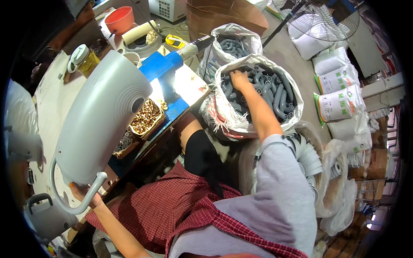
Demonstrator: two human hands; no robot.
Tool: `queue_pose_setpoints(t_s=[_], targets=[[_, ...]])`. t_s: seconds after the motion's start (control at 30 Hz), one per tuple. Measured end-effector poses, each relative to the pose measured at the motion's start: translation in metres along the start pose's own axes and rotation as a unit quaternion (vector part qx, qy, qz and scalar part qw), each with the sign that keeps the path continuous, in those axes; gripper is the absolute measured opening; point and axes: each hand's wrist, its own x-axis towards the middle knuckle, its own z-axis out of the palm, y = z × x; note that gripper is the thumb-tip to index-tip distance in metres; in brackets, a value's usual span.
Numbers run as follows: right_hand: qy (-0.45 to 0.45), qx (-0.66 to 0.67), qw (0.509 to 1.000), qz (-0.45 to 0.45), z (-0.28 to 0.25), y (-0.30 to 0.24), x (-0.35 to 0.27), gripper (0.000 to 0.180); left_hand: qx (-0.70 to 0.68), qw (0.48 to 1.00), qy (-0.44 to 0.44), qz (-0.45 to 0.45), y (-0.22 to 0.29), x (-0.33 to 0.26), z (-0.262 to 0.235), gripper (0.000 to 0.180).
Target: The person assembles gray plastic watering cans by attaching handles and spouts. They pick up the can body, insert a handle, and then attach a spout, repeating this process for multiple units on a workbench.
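My left hand (84,194) holds the lower end of a large pale grey plastic housing (101,116) that lies slanted across the blue bench top; a curved grey tube (73,202) runs from its base past my fingers. My right hand (240,80) reaches far forward into a white woven sack (223,114) full of dark grey moulded plastic parts (271,92). The fingers are closed among the parts, so what they grip is hidden.
A second sack of the same grey parts (232,45) stands behind the first. A tray of small brass pieces (146,117) sits on the blue bench (165,69). Stacked pale grey rings (307,157) and white sacks (340,101) lie at right; a fan guard (327,19) stands beyond.
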Motion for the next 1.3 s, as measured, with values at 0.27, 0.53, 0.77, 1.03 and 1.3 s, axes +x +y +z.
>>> queue_pose_setpoints(t_s=[0.27,0.53,0.77,1.03,1.3], targets=[[-0.013,0.112,0.984,-0.139,-0.124,0.014,-0.062,0.04,-0.006,0.996,0.089,0.005,-0.005,-0.004,0.0,0.064],[0.207,0.428,0.856,-0.204,-0.293,-0.084,-0.129,0.046,0.007,0.995,0.101,0.013,-0.033,-0.002,-0.017,0.052],[0.188,0.469,0.756,-0.416,-0.373,-0.183,-0.112,0.048,0.029,0.997,0.04,0.052,-0.023,-0.002,0.022,0.054],[0.257,0.285,0.711,-0.59,-0.442,-0.285,-0.097,0.053,0.071,0.994,0.053,0.057,0.006,-0.005,0.036,0.049],[0.193,0.163,0.741,-0.622,-0.45,-0.396,-0.088,0.035,0.088,0.992,0.022,0.085,0.025,-0.007,0.037,0.053]])
